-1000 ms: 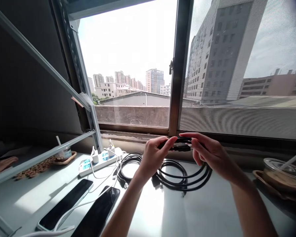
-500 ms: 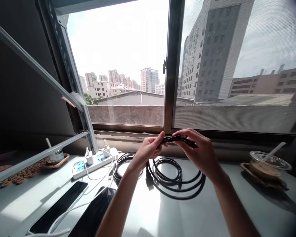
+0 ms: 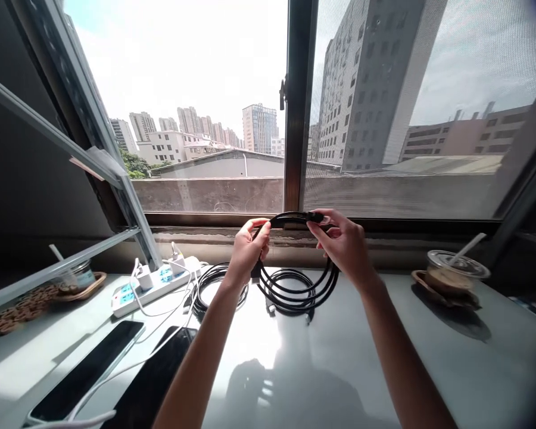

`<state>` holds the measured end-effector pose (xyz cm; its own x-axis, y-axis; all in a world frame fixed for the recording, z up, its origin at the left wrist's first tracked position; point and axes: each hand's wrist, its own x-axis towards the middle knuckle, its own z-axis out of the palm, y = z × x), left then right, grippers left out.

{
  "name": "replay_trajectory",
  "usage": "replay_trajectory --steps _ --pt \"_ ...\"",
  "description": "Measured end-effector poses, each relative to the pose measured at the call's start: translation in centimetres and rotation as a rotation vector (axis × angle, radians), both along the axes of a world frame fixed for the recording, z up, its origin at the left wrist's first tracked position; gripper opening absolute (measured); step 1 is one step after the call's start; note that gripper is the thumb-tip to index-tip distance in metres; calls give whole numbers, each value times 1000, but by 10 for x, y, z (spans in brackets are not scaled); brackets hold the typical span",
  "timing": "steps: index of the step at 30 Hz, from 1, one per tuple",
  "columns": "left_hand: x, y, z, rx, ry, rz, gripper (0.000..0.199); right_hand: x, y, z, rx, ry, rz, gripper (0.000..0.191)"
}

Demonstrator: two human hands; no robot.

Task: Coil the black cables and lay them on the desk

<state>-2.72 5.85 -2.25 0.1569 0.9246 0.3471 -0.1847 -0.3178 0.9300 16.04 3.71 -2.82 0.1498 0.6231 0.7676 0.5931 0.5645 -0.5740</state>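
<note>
A thick black cable [image 3: 297, 305], looped into a coil, hangs between my two hands above the white table. My left hand [image 3: 249, 247] is closed around the left side of the coil, near a dark connector [image 3: 255, 271] hanging under the fingers. My right hand [image 3: 339, 238] pinches a black plug end [image 3: 315, 217] at the upper right of the loops. Behind the held coil, a second coiled cable [image 3: 290, 275] lies on the table. To its left rests another black coil [image 3: 201, 292], partly covered by my left forearm.
A white power strip [image 3: 161, 286] with plugged chargers stands at left. Two dark phones or tablets, one a phone [image 3: 89, 369], the other a black slab [image 3: 152, 381], lie in front with a white cord. An iced drink cup [image 3: 453, 271] stands right. A metal shelf frame [image 3: 129, 208] rises left.
My hands have moved apart, and the right now grips the plug end at the upper right. The coil hangs more upright and higher between them. The view has shifted slightly right and downward.
</note>
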Motion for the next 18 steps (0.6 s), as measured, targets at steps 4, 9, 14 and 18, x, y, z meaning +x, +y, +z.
replay_trajectory --steps 4,9,14,18 --pt "-2 20 -12 -170 -57 -41 41 14 13 -10 -161 -202 16 34" --pt "2 37 -30 -254 14 -30 42 25 29 -22 -306 -323 58 48" --pt "-2 46 -49 -261 247 -48 46 30 55 -42 -432 -333 26 41" --pt "0 57 -73 -308 596 -25 47 31 76 -68 -553 -296 -49 34"
